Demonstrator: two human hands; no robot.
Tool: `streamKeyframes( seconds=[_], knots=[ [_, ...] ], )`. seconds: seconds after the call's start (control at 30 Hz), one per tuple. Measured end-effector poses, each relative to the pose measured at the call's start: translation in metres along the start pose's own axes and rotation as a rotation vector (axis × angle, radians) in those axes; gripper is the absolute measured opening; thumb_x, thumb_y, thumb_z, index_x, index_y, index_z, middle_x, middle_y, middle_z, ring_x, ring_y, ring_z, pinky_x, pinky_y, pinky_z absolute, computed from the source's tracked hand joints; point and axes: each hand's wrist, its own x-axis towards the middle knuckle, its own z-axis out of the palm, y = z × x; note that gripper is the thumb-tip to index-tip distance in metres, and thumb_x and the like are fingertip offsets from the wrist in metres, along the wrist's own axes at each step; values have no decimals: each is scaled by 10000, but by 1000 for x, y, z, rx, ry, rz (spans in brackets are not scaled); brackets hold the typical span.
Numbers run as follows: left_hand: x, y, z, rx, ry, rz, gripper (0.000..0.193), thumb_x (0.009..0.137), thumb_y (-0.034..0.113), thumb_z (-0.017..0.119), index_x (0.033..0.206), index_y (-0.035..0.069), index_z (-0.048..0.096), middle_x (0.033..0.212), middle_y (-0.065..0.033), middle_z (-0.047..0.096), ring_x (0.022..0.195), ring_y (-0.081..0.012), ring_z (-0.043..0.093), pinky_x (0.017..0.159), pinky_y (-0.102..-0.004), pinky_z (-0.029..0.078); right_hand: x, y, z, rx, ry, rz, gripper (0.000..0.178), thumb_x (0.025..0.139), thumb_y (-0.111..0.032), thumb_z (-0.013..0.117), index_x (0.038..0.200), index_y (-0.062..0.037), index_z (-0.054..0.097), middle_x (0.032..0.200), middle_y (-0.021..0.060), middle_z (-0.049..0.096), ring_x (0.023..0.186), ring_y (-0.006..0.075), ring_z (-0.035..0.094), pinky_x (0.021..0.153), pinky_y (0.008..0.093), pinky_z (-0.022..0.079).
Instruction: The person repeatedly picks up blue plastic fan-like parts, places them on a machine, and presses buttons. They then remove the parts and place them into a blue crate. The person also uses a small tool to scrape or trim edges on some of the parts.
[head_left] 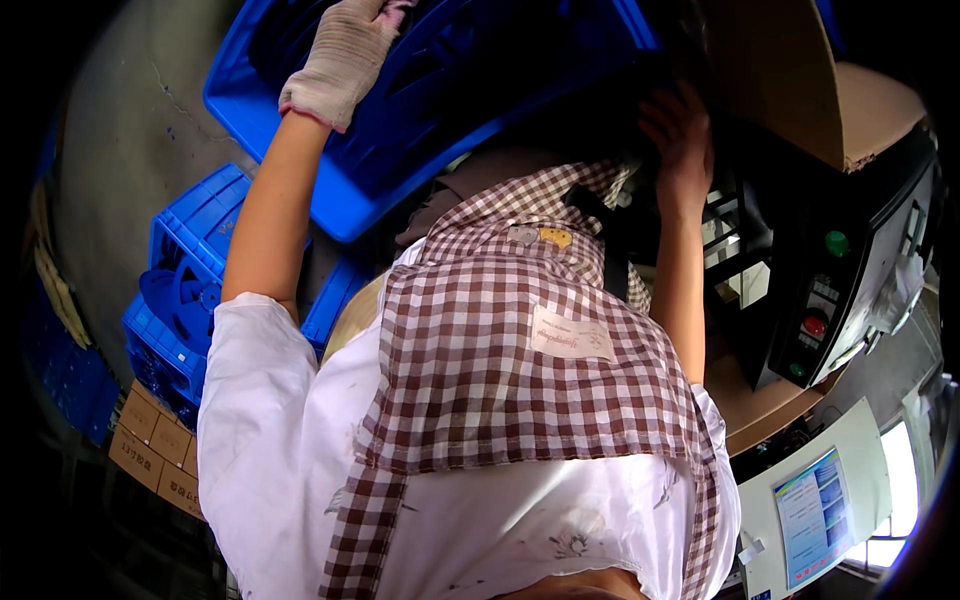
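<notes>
My left hand (347,62), in a pale knitted glove with a pink-edged cuff, reaches over a large blue plastic bin (345,205) at the top. Its fingers look bent together close to the top edge of the picture, and whatever they may grip is cut off or lost in shadow. Dark shapes lie inside the bin, too dim to name. My right hand (682,150), without a glove, is in deep shadow to the right of the bin. Its fingers are stretched and apart, and I see nothing in them.
Blue plastic crates (185,290) stand on the floor at the left, above brown cartons (155,445). On the right are an open cardboard box (870,115) and a black machine (850,255) with green and red buttons. A printed sheet on a pale board (815,515) is lower right.
</notes>
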Motion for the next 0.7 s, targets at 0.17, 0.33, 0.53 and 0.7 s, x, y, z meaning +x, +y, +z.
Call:
streamKeyframes(
  seconds=[0.17, 0.33, 0.53, 0.7],
  knots=[
    [-6, -23, 33, -22, 22, 58, 208, 912, 4, 522, 1107, 2, 595, 838, -123, 675, 749, -209, 648, 701, -297, 511, -27, 16, -21, 21, 125, 133, 586, 1013, -455, 370, 1398, -13, 391, 1219, 180, 560, 1070, 247, 596, 902, 363, 494],
    [-29, -43, 98, 100, -152, -75, 334, 931, 71, 529, 1263, 104, 527, 1095, -123, 669, 1022, -250, 650, 875, -328, 532, -38, 17, -29, -49, 133, 142, 548, 1018, -412, 390, 1387, -7, 407, 1174, 172, 585, 1021, 230, 613, 875, 344, 505],
    [-61, -69, 164, 27, -310, -270, 366, 901, 92, 541, 1264, 116, 498, 1101, -150, 647, 1004, -311, 634, 874, -372, 508, -49, 14, -28, -132, 67, 120, 485, 1015, -345, 434, 1380, -25, 422, 1142, 142, 608, 1003, 202, 611, 868, 318, 501],
    [-75, -80, 147, 34, -228, -254, 305, 914, 130, 545, 1218, 110, 545, 1123, -155, 638, 1055, -319, 606, 897, -388, 488, -62, 14, -30, -169, 76, 121, 444, 1003, -279, 481, 1361, -19, 447, 1110, 127, 622, 978, 182, 618, 852, 293, 507]
  ],
)
